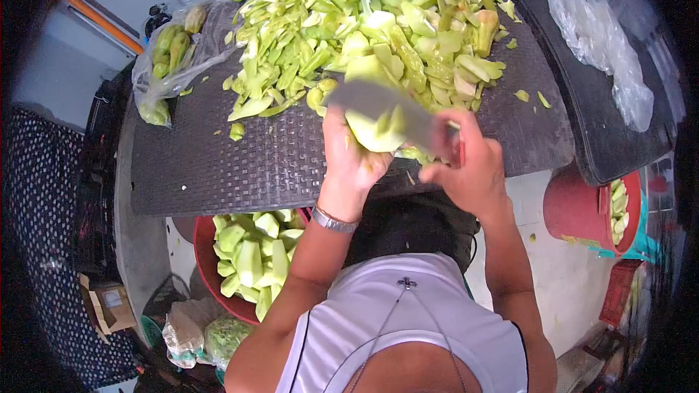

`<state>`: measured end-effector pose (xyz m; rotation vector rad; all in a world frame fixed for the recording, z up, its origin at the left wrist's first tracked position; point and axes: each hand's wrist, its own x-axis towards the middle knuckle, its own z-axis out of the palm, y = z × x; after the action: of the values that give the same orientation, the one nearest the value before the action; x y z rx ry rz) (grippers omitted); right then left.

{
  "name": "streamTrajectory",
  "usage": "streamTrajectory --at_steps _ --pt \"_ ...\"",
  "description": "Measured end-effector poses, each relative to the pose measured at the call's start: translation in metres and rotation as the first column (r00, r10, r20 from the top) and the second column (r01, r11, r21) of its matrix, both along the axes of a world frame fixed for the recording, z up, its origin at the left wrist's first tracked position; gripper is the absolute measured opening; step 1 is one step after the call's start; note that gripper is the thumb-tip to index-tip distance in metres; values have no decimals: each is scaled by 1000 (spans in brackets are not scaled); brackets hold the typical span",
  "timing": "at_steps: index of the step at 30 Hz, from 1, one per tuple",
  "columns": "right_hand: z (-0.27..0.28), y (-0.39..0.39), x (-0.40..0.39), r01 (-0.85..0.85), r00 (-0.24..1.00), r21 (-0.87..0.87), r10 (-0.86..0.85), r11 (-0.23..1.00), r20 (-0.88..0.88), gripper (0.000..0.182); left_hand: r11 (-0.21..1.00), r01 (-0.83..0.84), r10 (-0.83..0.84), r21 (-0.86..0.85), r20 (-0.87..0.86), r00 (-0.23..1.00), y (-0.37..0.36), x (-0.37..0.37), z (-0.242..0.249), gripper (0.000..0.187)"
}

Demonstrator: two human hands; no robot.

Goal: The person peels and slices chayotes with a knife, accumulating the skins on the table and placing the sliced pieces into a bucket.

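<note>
My left hand (342, 147) is wrapped round a pale green peeled fruit (371, 137) that looks like a green papaya, held above the table's front edge. In my right hand (475, 167) is a broad-bladed knife (382, 107), its blade blurred and lying across the fruit. The blade hides the middle of the fruit. Just beyond my hands, a large heap of green peelings (313, 29) covers the far part of the dark woven-pattern table (218, 167).
A plastic bag of unpeeled fruit (171, 51) lies at the table's left. Below it stands a red tub (207, 276) of peeled pieces. At right are a dark side table (575, 94) with a crumpled plastic bag (601, 47), and a red bucket (579, 207) holding pale pieces.
</note>
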<state>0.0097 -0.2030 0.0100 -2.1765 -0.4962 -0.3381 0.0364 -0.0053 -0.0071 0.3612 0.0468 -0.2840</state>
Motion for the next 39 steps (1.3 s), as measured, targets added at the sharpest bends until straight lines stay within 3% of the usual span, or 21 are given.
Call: streamTrajectory --at_steps 2,5,6,9,15,17,19,21,26,29,35,38,39 --pt "-5 -4 -11 -20 990 -157 41 987 132 86 992 9 -14 127 39 999 6 1 -2 54" --pt "-8 -5 -13 4 972 -314 70 949 224 84 990 -7 10 138 -25 1000 -1 1 -4 65" --pt "-6 -6 -12 9 972 -320 66 948 224 84 988 -81 90 133 -60 994 -8 1 -3 64" --pt "1 -5 -11 13 970 -323 65 946 232 80 993 -6 8 116 -18 1000 -8 -13 9 48" --pt "5 -6 -10 2 974 -303 67 953 217 72 996 -13 15 87 -17 1000 -12 -10 8 46" --pt "5 -10 -5 -26 973 -284 90 958 215 69 909 -216 197 356 88 976 -21 -29 16 53" --pt "4 -24 6 -50 994 -224 71 973 88 65 909 -200 174 366 102 979 -19 -31 14 58" --pt "4 -27 7 -89 996 -180 92 980 9 63 993 37 -42 115 34 999 -2 -14 -3 61" --pt "14 -24 3 -199 978 -167 206 966 31 61 995 96 -96 -6 23 995 -8 -19 -10 68" --pt "15 -31 9 -210 978 -207 202 955 -59 62 978 9 -24 208 69 997 -11 -21 -3 69" --pt "14 -26 4 -204 979 -149 199 968 -46 67 983 8 -16 184 40 999 -14 -26 0 68" --pt "5 -39 23 -201 980 -173 196 964 -47 69 962 -21 10 273 42 999 -13 -32 -4 68" --pt "4 -38 22 -190 982 -177 185 966 -41 70 989 51 -59 135 55 997 -10 -30 -10 68"
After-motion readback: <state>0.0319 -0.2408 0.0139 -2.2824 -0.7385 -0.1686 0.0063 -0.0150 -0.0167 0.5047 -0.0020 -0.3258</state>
